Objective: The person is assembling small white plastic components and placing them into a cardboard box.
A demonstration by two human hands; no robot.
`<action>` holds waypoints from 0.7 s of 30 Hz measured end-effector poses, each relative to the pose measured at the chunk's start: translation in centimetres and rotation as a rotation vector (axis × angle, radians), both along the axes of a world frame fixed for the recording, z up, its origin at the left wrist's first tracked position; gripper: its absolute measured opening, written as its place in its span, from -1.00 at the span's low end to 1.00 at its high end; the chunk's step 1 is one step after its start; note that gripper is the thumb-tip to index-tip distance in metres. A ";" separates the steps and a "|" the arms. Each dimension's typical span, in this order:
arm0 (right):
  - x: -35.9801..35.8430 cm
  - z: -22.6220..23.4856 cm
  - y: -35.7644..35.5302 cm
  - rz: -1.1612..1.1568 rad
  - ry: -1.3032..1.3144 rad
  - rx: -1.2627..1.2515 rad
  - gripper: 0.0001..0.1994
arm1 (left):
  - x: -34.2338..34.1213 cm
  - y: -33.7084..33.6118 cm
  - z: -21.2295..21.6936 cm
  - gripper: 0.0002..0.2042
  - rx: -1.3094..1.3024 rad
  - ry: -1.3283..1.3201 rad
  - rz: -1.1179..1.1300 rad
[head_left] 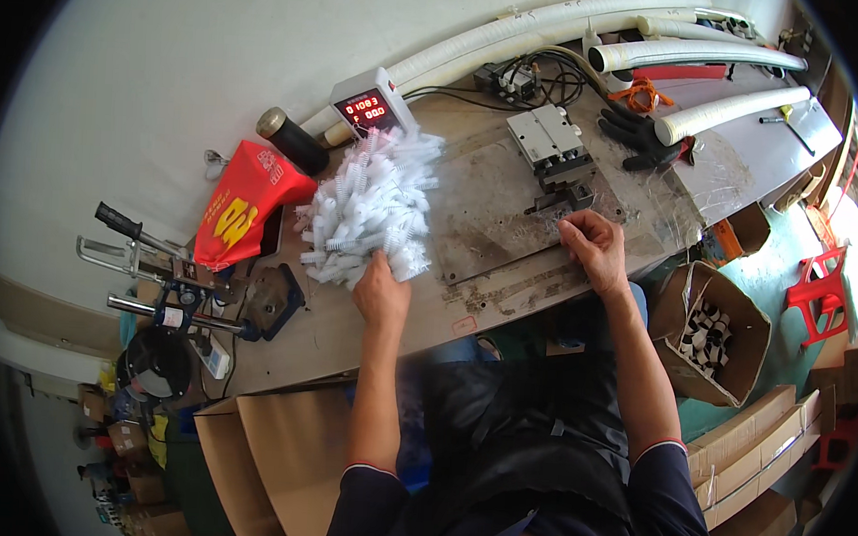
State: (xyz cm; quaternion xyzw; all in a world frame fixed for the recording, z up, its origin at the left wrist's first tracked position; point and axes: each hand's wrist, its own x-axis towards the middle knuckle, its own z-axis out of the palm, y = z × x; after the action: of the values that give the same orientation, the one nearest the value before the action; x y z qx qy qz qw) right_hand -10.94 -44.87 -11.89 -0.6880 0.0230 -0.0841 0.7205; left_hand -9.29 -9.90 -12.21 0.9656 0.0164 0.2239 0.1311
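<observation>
A heap of translucent white ribbed tube pieces (364, 206) lies on the workbench. My left hand (381, 290) reaches into its near edge, fingers closed and their tips against the pieces; what they grip is hidden. To the right, a silver metal block fixture (550, 143) with a dark clamp-like part (571, 196) at its front stands on a worn metal plate (480, 217). My right hand (597, 250) is just in front of that part, thumb and fingers pinched together. Anything between these fingertips is too small to tell.
Behind the heap stands a white counter box (372, 102) with a red display. A red bag (248, 205), a dark cylinder (292, 141) and a lever press (171, 288) are at left. Black gloves (635, 138) and white hoses (697, 57) lie at back right. A parts carton (712, 331) sits below.
</observation>
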 end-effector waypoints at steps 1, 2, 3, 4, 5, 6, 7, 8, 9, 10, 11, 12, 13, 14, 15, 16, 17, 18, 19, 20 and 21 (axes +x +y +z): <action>0.0 -0.1 0.1 -0.005 0.006 -0.020 -0.78 | 0.1 0.1 -0.2 -0.72 -0.002 -0.002 -0.005; 0.0 -0.2 0.1 -0.011 0.012 -0.042 -0.79 | 0.2 0.3 -0.7 -0.72 0.003 -0.004 0.000; 0.0 -0.2 0.2 -0.021 0.010 -0.046 -0.79 | 0.3 0.4 -1.2 -0.73 0.006 -0.007 0.001; 0.0 -0.1 0.3 -0.015 0.003 -0.039 -0.79 | 0.4 0.6 -1.5 -0.73 0.000 -0.010 -0.008; -0.1 0.1 0.4 -0.010 -0.003 -0.032 -0.80 | 0.4 0.8 -1.9 -0.74 -0.021 -0.056 -0.004; -0.2 0.3 0.3 -0.022 0.000 -0.027 -0.81 | 0.5 0.4 -1.8 -0.75 -0.044 -0.099 -0.005; -0.2 0.3 0.3 -0.037 -0.001 -0.034 -0.81 | 0.3 -0.1 -1.8 -0.75 -0.053 -0.100 -0.020; -0.2 0.0 0.4 -0.048 -0.036 -0.063 -0.81 | 0.0 -0.5 -1.8 -0.77 -0.231 -0.125 -0.101; -0.2 0.1 0.7 -0.052 -0.074 -0.089 -0.82 | -0.1 -0.8 -1.5 -0.78 -0.408 -0.151 -0.176; -0.2 0.1 1.0 -0.037 -0.068 -0.068 -0.84 | 0.2 -1.5 -1.7 -0.82 -0.525 -0.267 -0.320; -0.3 0.0 1.8 -0.045 -0.070 -0.074 -0.84 | -0.1 -2.2 -1.8 -0.82 -0.532 -0.269 -0.327; -0.5 -0.3 2.4 -0.041 -0.087 -0.067 -0.84 | -0.8 -3.8 -1.4 -0.81 -0.901 -0.045 -0.276; -0.8 -0.4 2.9 -0.037 -0.103 -0.059 -0.84 | -1.6 -5.8 -0.6 -0.79 -1.256 0.200 -0.211; -1.1 -0.2 3.4 -0.057 -0.097 -0.068 -0.84 | -2.4 -8.7 2.2 -0.85 -1.372 0.329 -0.184; -1.3 0.4 4.5 -0.006 -0.080 -0.136 -0.82 | -3.0 -9.6 2.8 -0.85 -1.372 0.332 -0.188; -1.6 0.9 5.2 0.042 -0.062 -0.207 -0.80 | -3.4 -10.4 3.2 -0.85 -1.415 0.430 -0.234; -1.8 1.2 5.7 0.033 -0.062 -0.210 -0.80 | -3.7 -11.2 3.5 -0.84 -1.455 0.530 -0.280; -1.8 1.4 6.0 0.071 -0.045 -0.166 -0.79 | -3.9 -12.3 3.8 -0.86 -1.488 0.562 -0.304; -1.9 1.5 6.0 0.109 -0.027 -0.121 -0.78 | -3.9 -12.8 3.7 -0.86 -1.487 0.566 -0.313; -1.8 1.1 5.9 0.104 -0.003 -0.102 -0.77 | -3.9 -13.3 3.7 -0.87 -1.531 0.604 -0.300; -1.8 0.9 5.5 0.098 -0.002 -0.104 -0.77 | -3.9 -13.7 3.7 -0.87 -1.576 0.642 -0.282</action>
State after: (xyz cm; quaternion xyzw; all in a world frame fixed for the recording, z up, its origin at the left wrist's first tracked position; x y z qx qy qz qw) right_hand -12.77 -39.33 -11.00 -0.7247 -0.0158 -0.0503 0.6870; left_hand -13.19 -23.63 -8.55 0.6026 0.0833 -0.1550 0.7784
